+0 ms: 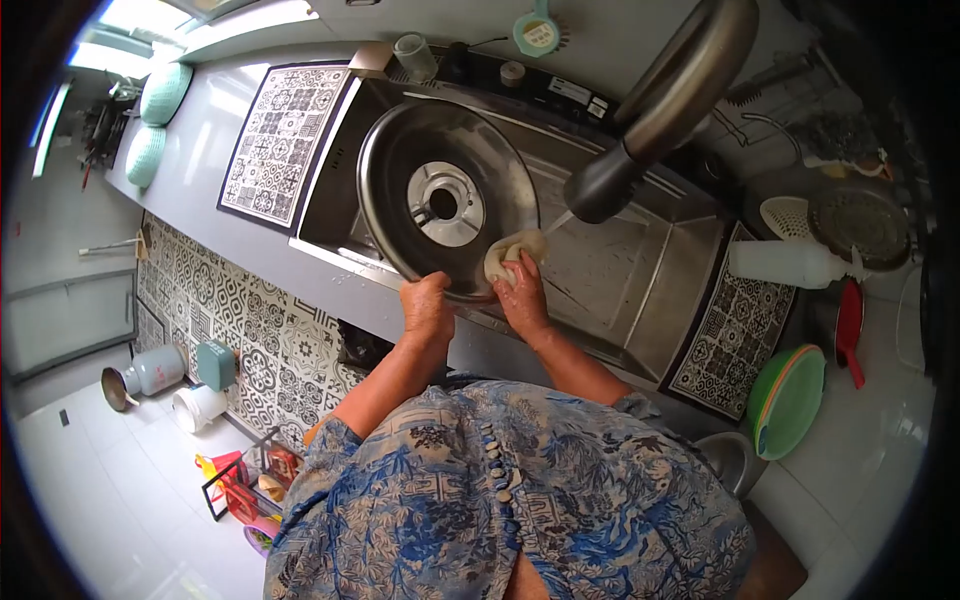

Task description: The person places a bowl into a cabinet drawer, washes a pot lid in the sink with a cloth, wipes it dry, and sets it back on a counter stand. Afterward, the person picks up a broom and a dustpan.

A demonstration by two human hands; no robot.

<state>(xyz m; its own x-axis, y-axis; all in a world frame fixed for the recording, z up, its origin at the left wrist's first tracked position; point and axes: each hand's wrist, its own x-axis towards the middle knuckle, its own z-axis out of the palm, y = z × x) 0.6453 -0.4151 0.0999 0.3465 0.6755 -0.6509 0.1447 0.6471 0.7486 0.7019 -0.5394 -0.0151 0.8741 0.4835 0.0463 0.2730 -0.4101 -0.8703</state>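
A large round metal pan with a ring-shaped fitting and a dark hole in its middle is tilted over the sink. My left hand grips the near rim with closed fingers. In my right hand is a pale, wet cloth, pressed against the pan's right edge. Above the right side of the sink hangs the dark faucet, and a thin stream of water runs from it toward the cloth.
Patterned mats lie on both sides of the sink. On the right are a white bottle, green basins and a red-handled utensil. A glass stands behind the sink. Turquoise bowls sit far left.
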